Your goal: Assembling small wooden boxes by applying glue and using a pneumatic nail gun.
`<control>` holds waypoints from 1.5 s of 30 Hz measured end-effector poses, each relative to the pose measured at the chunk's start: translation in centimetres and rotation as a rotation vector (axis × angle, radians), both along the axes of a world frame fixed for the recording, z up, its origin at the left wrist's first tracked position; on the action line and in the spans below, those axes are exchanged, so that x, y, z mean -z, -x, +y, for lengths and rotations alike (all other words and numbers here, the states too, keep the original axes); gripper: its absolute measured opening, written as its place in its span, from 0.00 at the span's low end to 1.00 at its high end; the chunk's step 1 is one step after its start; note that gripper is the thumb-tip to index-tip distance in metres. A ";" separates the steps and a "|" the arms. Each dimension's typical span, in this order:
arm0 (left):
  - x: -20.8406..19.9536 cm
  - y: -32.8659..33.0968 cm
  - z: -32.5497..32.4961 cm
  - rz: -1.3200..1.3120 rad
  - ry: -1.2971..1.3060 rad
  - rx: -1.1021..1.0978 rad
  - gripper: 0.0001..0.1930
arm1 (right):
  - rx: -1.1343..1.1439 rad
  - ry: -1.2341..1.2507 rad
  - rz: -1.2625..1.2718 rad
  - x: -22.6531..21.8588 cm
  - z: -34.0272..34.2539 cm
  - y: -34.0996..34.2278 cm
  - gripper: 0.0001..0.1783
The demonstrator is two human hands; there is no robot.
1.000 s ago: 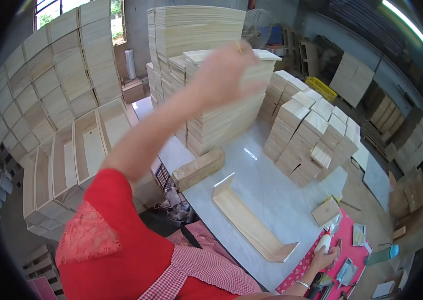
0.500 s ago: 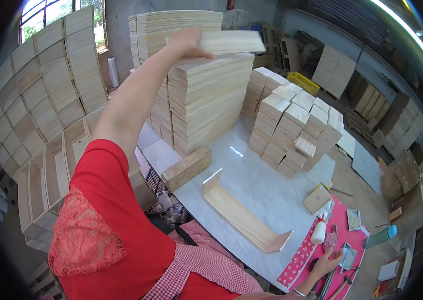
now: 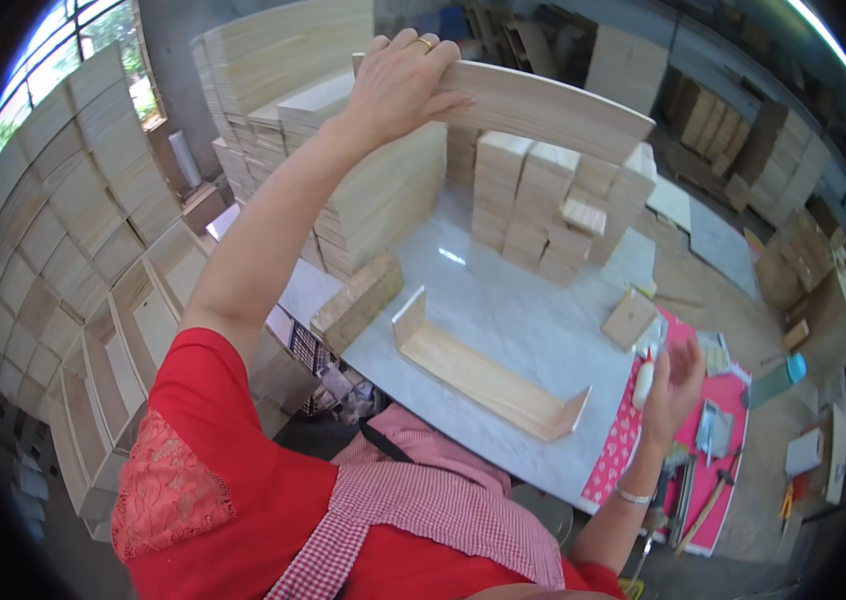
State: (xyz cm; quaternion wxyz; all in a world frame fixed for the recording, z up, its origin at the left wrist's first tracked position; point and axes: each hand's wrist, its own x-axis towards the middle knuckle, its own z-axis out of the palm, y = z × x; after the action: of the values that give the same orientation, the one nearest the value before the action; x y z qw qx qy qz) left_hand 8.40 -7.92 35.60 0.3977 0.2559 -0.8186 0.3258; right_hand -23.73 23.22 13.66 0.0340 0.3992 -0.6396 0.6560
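Observation:
My left hand (image 3: 405,85) grips one end of a long thin wooden board (image 3: 553,108), held on edge in the air above the stacks. Below it on the marbled worktop (image 3: 443,400) lies a three-piece wooden frame part (image 3: 478,372), a long board with a short upright piece at each end. My right hand (image 3: 675,392) is raised with fingers apart and nothing in it. It is nearest a white glue bottle (image 3: 644,380), which it partly hides. Close by is a small wooden block (image 3: 630,318).
A tall stack of boards (image 3: 383,190) stands at the back left, a wooden block (image 3: 358,300) in front of it. Stacked short pieces (image 3: 523,200) are at the back. A pink patterned cloth (image 3: 608,460) carries a hammer (image 3: 713,500). Open wooden boxes (image 3: 108,345) line the left.
My left hand has lifted the board off the tall stack and brought it right. My right hand has risen from the tools on the pink cloth. The view has shifted.

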 end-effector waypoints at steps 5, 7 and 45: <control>8.1 4.0 3.7 0.041 -0.030 0.358 0.16 | -0.066 0.028 0.054 -4.3 -2.2 -4.4 0.34; 11.6 4.4 5.0 0.019 0.010 0.453 0.13 | -0.086 0.044 -0.002 -4.0 -2.1 -4.6 0.32; 19.0 12.7 14.5 -0.457 -0.866 0.707 0.46 | -0.484 -0.590 -0.188 11.3 5.3 -4.1 0.62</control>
State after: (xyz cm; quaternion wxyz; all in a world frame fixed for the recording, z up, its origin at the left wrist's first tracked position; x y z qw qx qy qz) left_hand -4.34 6.59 16.63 0.1556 0.0306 -0.9770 -0.1423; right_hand -19.62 28.50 2.39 -0.2967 0.4692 -0.6884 0.4668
